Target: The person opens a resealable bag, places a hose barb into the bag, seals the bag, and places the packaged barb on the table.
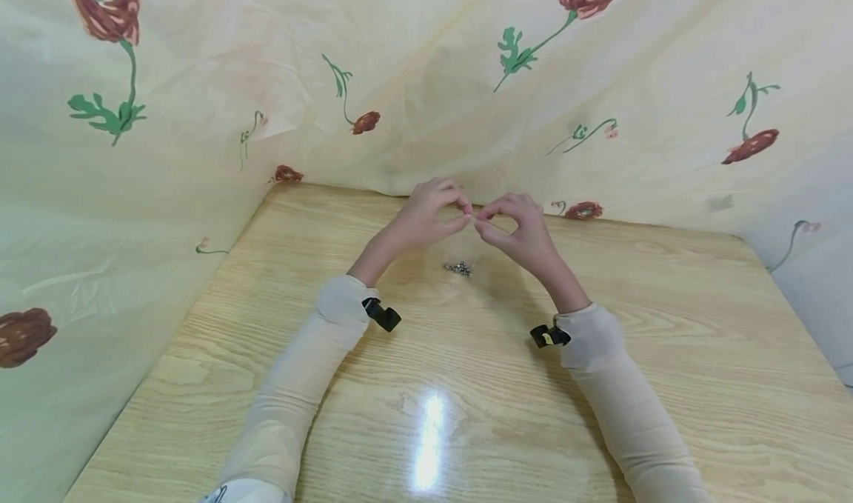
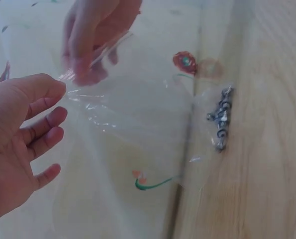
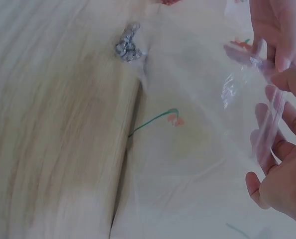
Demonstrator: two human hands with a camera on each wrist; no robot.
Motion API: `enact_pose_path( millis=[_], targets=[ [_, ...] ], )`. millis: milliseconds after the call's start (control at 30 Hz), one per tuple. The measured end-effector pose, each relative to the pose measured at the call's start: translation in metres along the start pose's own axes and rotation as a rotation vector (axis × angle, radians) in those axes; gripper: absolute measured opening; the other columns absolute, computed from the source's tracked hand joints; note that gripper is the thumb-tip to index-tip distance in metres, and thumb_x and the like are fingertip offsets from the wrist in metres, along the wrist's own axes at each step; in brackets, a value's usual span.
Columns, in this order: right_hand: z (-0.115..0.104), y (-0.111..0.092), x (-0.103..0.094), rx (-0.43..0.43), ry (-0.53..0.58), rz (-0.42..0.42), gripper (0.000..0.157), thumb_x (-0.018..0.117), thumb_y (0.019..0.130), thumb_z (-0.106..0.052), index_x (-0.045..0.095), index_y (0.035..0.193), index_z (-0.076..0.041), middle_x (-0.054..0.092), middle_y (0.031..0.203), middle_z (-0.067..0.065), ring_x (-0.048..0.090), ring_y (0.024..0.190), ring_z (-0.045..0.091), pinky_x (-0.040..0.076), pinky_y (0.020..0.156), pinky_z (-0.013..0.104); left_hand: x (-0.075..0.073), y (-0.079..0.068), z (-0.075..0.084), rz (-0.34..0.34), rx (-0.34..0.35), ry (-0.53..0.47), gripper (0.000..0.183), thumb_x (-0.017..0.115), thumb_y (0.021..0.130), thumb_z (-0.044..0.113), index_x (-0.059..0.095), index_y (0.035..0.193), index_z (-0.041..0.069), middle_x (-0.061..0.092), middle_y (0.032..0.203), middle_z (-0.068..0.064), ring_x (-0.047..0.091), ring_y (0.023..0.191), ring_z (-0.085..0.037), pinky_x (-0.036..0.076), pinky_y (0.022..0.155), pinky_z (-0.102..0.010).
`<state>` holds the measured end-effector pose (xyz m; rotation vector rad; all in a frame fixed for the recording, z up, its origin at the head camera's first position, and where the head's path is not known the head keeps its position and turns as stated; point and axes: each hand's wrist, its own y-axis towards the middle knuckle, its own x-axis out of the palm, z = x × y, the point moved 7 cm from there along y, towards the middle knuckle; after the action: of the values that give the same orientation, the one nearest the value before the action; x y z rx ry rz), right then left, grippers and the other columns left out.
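Observation:
A clear plastic bag (image 2: 133,109) hangs between my two hands, its top edge uppermost. Small shiny metal pieces, which look like screws or bolts (image 2: 221,119), lie bunched at its bottom. My left hand (image 1: 426,212) pinches the top edge between thumb and forefinger, the other fingers loosely bent. Right beside it, my right hand (image 1: 525,232) pinches the same edge, with the fingertips of both hands almost meeting. In the right wrist view, a pinkish strip (image 3: 269,124) runs along the bag's mouth near the right fingers.
Below the hands is a wood-grain table (image 1: 460,355) with a bright light reflection near the front. A cream cloth with red flowers (image 1: 426,81) hangs along the table's back and left edges. Each sleeved wrist wears a black camera mount (image 1: 383,315).

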<state>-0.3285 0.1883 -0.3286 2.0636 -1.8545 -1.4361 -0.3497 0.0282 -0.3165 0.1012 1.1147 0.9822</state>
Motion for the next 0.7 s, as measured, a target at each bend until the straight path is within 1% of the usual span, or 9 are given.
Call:
enact_pose_path(
  millis=[67, 167, 300, 433, 533, 600, 700],
  targets=[
    [-0.004, 0.0, 0.0, -0.008, -0.006, 0.009, 0.007, 0.077, 0.087, -0.007, 0.076, 0.093, -0.006, 0.072, 0.098, 0.014, 0.051, 0.098, 0.027, 0.024, 0.09, 0.042, 0.003, 0.001, 0.004, 0.002, 0.012, 0.049, 0.009, 0.07, 0.096, 0.021, 0.073, 0.099, 0.012, 0.064, 0.105, -0.004, 0.056, 0.107, -0.023, 0.039, 0.099, -0.045],
    [-0.007, 0.0, -0.001, -0.015, -0.004, 0.021, 0.006, 0.076, 0.087, -0.005, 0.076, 0.093, -0.004, 0.072, 0.098, 0.014, 0.05, 0.097, 0.027, 0.023, 0.09, 0.043, 0.006, 0.0, 0.007, 0.009, 0.002, 0.122, 0.008, 0.069, 0.096, 0.022, 0.072, 0.099, 0.016, 0.062, 0.108, -0.002, 0.052, 0.112, -0.024, 0.035, 0.103, -0.049],
    [-0.008, -0.001, 0.0, -0.021, -0.009, 0.02, 0.005, 0.075, 0.087, -0.006, 0.075, 0.091, -0.004, 0.072, 0.098, 0.014, 0.049, 0.098, 0.024, 0.023, 0.091, 0.042, 0.007, -0.001, 0.009, 0.014, 0.005, 0.177, 0.008, 0.068, 0.097, 0.023, 0.072, 0.1, 0.017, 0.061, 0.114, -0.003, 0.049, 0.117, -0.026, 0.029, 0.11, -0.054],
    [-0.009, -0.002, 0.001, -0.033, -0.005, 0.033, 0.004, 0.075, 0.086, -0.006, 0.073, 0.089, -0.004, 0.072, 0.097, 0.014, 0.048, 0.097, 0.024, 0.022, 0.09, 0.042, 0.009, 0.0, 0.011, 0.003, 0.023, 0.186, 0.009, 0.066, 0.099, 0.023, 0.071, 0.102, 0.016, 0.061, 0.113, -0.003, 0.047, 0.115, -0.025, 0.028, 0.11, -0.055],
    [-0.011, -0.002, 0.001, -0.044, -0.007, 0.047, 0.004, 0.073, 0.083, -0.004, 0.073, 0.087, -0.004, 0.072, 0.095, 0.014, 0.05, 0.096, 0.027, 0.023, 0.09, 0.042, 0.011, 0.0, 0.012, -0.012, 0.025, 0.183, 0.009, 0.066, 0.099, 0.023, 0.071, 0.102, 0.016, 0.061, 0.112, -0.002, 0.047, 0.113, -0.025, 0.027, 0.109, -0.055],
    [-0.011, -0.002, 0.003, -0.05, -0.015, 0.052, 0.005, 0.072, 0.081, -0.001, 0.072, 0.086, -0.004, 0.072, 0.093, 0.015, 0.051, 0.094, 0.03, 0.023, 0.091, 0.043, 0.011, 0.0, 0.013, -0.023, 0.022, 0.179, 0.01, 0.066, 0.1, 0.023, 0.071, 0.103, 0.015, 0.062, 0.112, -0.002, 0.046, 0.112, -0.025, 0.027, 0.11, -0.055],
    [-0.012, -0.001, 0.005, -0.058, -0.032, 0.049, 0.005, 0.07, 0.08, -0.002, 0.07, 0.084, -0.003, 0.071, 0.092, 0.016, 0.05, 0.094, 0.034, 0.024, 0.093, 0.049, 0.011, 0.0, 0.012, -0.038, 0.011, 0.174, 0.011, 0.065, 0.1, 0.024, 0.07, 0.103, 0.014, 0.062, 0.112, -0.003, 0.046, 0.112, -0.025, 0.026, 0.11, -0.056]
  ],
)
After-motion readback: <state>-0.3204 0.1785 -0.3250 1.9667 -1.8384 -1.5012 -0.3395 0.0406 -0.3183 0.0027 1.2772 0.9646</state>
